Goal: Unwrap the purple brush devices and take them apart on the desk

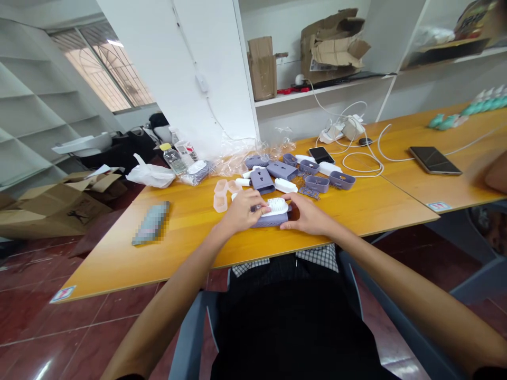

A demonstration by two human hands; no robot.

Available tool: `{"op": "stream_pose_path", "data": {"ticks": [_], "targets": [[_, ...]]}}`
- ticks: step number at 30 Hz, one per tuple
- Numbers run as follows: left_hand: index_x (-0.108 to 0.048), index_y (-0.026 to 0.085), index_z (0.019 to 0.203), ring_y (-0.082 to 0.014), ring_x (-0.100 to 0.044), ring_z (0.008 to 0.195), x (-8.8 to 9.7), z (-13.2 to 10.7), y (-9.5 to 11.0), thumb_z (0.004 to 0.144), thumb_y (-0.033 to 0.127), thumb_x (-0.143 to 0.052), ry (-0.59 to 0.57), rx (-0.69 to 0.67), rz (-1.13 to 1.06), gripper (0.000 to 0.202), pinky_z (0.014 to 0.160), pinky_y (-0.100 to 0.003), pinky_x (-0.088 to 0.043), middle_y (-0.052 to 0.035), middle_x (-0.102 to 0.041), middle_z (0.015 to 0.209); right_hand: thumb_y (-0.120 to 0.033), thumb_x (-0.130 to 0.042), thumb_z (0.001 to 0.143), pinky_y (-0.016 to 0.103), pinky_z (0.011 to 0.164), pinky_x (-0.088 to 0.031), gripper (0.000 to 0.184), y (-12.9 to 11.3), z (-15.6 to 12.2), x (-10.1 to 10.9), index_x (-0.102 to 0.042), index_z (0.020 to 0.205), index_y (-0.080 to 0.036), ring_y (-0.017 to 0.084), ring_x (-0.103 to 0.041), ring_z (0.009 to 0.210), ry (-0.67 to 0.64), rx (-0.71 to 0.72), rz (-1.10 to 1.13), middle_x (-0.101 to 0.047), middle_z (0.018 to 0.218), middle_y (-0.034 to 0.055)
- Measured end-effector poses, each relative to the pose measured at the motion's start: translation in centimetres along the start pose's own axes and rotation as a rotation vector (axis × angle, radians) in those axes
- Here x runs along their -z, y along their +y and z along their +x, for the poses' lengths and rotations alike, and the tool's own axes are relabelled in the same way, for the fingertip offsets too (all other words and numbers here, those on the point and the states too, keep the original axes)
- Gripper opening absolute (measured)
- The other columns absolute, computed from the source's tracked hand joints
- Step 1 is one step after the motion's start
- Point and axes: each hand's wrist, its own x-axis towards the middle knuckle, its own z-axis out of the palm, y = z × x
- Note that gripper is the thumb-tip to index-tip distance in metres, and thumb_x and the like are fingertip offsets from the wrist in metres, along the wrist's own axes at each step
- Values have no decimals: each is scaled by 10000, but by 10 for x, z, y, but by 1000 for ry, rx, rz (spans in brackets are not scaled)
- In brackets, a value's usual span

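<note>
Close to the table's front edge lies a purple-grey plastic case (270, 221) with a patterned side. On top of it sits a white oval piece (277, 206) covered in small bristle-like ridges, and whether it is fixed to the case I cannot tell. My left hand (247, 208) is closed at the left end, its thumb pressed on the white piece. Around the right end curls my right hand (309, 214), thumb at the near side and fingers at the far side of the case. Behind them are a similar purple case (262, 180) and a white oval part (285, 186).
Several purple trays (317, 183) and white parts lie farther back. Translucent pink cups (220, 202) stand left of my hands. A pixelated object (151, 222) lies on the left. Behind are clear plastic wrap (233, 158), a phone (321, 154), white cables (366, 169) and a tablet (434, 160).
</note>
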Motion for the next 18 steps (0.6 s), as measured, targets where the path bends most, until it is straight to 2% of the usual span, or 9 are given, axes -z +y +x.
{"op": "stream_pose_path", "data": {"ticks": [8,11,13,14,16,18], "targets": [[-757,194,854,-216,-652,842,4,-1,3,1003,346,-718,-28,59,-16,216,785,-359,-496,-44,-698,838,-369,-949,740,410,811,-562,680,0,-1,-1,-571,1290,-237,252,-678,920,-13,-41,30,-701,1147,70],[-757,201,927,-217,-668,863,2,-6,-2,1001,407,-718,-11,89,-86,222,819,-377,-526,-50,-717,907,-386,-934,755,426,824,-575,672,1,-1,0,-570,1300,-240,262,-685,945,-19,-31,47,-695,1190,84],[-752,210,1039,-234,-692,951,-1,-11,-5,984,452,-732,5,129,-150,249,888,-407,-551,-68,-740,1030,-420,-932,759,449,852,-577,678,1,0,1,-579,1310,-241,277,-683,973,-11,0,16,-694,1213,93],[-738,217,1132,-253,-698,1030,-3,-14,-7,964,482,-751,6,153,-185,314,936,-430,-558,-87,-741,1133,-432,-928,763,456,856,-577,679,0,-1,2,-584,1317,-241,282,-681,976,-11,17,-2,-695,1216,95],[-660,229,1340,-307,-671,1214,-7,-20,-8,892,546,-815,-21,195,-259,569,1039,-485,-547,-132,-688,1360,-437,-921,773,464,864,-576,676,-1,-1,3,-593,1333,-247,289,-681,985,-15,53,-25,-701,1215,95],[-569,233,1469,-357,-615,1345,-11,-24,-8,806,578,-884,-75,221,-310,811,1130,-539,-502,-164,-613,1501,-426,-892,809,471,891,-576,646,-3,-3,4,-596,1359,-262,306,-682,1060,2,106,-21,-695,1265,104]]}}
